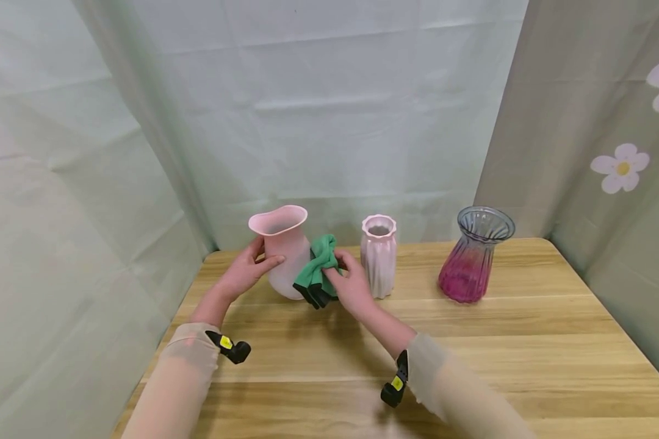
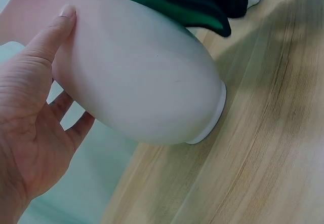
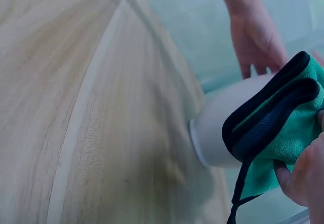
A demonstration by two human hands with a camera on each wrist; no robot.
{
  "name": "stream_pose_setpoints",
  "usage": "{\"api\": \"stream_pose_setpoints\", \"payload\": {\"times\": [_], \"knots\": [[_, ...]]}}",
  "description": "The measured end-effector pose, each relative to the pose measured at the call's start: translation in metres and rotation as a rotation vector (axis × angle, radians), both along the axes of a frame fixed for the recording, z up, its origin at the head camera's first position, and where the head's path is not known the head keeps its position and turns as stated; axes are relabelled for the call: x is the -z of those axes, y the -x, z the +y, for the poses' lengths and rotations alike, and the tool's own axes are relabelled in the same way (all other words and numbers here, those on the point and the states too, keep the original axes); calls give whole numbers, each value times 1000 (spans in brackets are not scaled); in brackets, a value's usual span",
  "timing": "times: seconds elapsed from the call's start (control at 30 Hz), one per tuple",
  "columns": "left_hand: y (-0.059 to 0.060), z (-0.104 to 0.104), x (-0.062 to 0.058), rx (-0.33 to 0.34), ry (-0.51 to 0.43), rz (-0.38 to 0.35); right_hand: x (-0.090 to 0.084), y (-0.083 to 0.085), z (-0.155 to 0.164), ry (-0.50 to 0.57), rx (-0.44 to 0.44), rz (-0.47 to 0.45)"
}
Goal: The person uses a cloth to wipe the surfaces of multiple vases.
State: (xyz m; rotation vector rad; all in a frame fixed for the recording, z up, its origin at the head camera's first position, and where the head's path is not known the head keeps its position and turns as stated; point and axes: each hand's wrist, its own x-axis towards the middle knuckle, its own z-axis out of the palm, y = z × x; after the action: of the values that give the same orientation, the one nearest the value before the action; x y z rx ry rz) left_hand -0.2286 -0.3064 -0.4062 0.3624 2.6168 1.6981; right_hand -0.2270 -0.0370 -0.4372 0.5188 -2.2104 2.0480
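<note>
A pink-and-white vase (image 1: 288,259) with a wavy, flared rim stands at the back left of the table. My left hand (image 1: 245,271) grips it from the left below the rim, thumb across the front and fingers round behind, as the left wrist view shows. My right hand (image 1: 354,283) pinches a bunched green cloth (image 1: 323,262) with dark edging against the vase's right side. In the right wrist view the folded cloth (image 3: 288,117) covers part of the vase (image 3: 223,117), and a dark loop dangles from it.
Just right of my right hand stands a narrow pale pink ribbed vase (image 1: 379,259). Farther right is a glass vase (image 1: 472,262), grey-blue above and magenta below. The wooden table (image 1: 307,390) backs onto a pale curtain (image 1: 335,122).
</note>
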Motion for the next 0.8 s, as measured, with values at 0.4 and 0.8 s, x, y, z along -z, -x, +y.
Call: {"api": "stream_pose_setpoints", "payload": {"times": [0.4, 0.8], "knots": [[0, -2, 2, 3, -17, -4, -33, -28, 38, 86, -142, 22], [1, -1, 2, 11, -28, -8, -46, -51, 98, 98, -168, -25]]}}
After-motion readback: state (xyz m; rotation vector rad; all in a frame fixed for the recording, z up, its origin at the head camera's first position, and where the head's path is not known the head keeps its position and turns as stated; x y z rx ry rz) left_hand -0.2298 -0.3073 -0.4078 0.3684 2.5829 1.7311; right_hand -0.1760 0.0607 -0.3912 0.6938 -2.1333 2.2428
